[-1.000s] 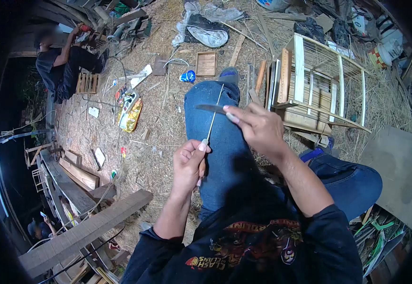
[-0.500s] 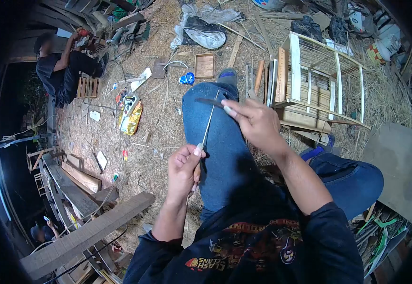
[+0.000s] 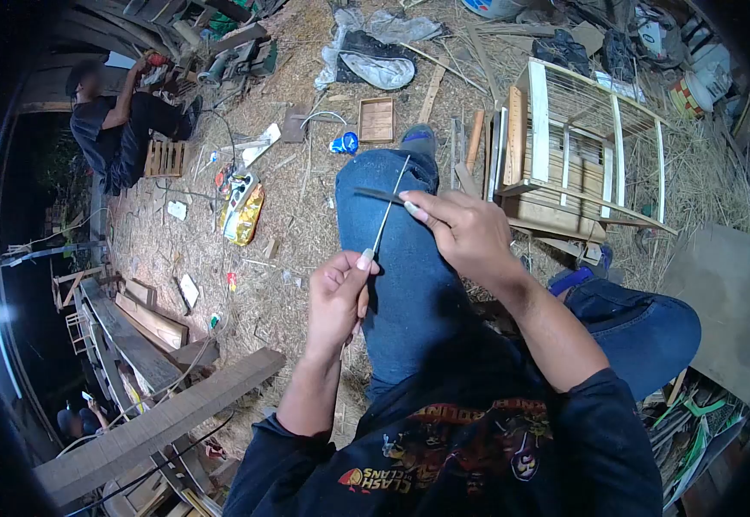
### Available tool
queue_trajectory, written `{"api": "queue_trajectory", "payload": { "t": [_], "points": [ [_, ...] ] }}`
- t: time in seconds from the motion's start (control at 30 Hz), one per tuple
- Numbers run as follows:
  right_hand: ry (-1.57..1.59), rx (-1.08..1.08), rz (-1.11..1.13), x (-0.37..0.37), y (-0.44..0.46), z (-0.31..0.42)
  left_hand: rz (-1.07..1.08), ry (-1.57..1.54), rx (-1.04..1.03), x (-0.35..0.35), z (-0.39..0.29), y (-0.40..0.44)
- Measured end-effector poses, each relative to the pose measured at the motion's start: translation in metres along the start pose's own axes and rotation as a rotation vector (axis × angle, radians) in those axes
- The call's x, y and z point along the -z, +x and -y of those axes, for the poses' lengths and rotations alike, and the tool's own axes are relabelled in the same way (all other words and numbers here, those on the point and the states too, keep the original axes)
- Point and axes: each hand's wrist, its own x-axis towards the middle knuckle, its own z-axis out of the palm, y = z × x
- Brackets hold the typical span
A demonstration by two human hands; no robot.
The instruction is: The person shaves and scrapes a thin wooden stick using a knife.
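My left hand (image 3: 338, 297) is closed round a thin pale stick (image 3: 383, 226), which slants up and away over my knee. A dark, narrow knife blade (image 3: 373, 194) crosses the stick above the jeans, and my right hand (image 3: 471, 231) grips the knife with the thumb along it. The knife's handle is hidden in my palm. Beneath both hands lies my bent leg (image 3: 409, 297) in blue jeans.
A slatted wooden cage (image 3: 594, 159) stands at right. Beyond my foot are a small wooden box (image 3: 376, 119) and a blue can (image 3: 344, 143). A thick plank (image 3: 164, 418) juts in at lower left. Another person (image 3: 112, 125) sits at upper left.
The knife blade sits lower on the stick, closer to my left hand. The stick's far end has tipped slightly to the right, and my left hand has risen a little.
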Motion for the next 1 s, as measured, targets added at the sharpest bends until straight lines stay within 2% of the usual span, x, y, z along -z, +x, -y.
{"api": "queue_trajectory", "payload": {
  "t": [0.13,0.2,0.33,0.4,0.53,0.6,0.67,1.0],
  "points": [
    [0.132,-0.009,-0.096,-0.006,-0.001,-0.001,0.034,-0.032,-0.002,0.002,0.003,0.010],
    [-0.005,-0.204,0.005,0.003,0.004,0.004,0.051,-0.026,-0.012,0.000,0.008,0.015],
    [-0.088,-0.142,-0.005,-0.005,0.001,-0.003,0.060,-0.015,-0.009,0.000,0.009,0.017],
    [-0.007,-0.081,-0.006,-0.005,-0.005,-0.001,0.067,-0.012,0.003,0.001,0.010,0.018],
    [-0.017,-0.090,0.049,-0.006,-0.009,0.005,0.088,-0.087,0.026,0.002,0.015,0.022],
    [-0.027,-0.178,0.047,-0.006,-0.004,0.003,0.098,-0.132,0.041,0.003,0.013,0.022],
    [-0.029,-0.146,0.046,-0.009,-0.010,0.006,0.149,-0.163,0.063,0.004,0.011,0.022],
    [-0.116,-0.161,0.028,-0.014,-0.003,0.001,0.151,-0.035,0.012,0.004,0.010,0.022]
  ]
}}
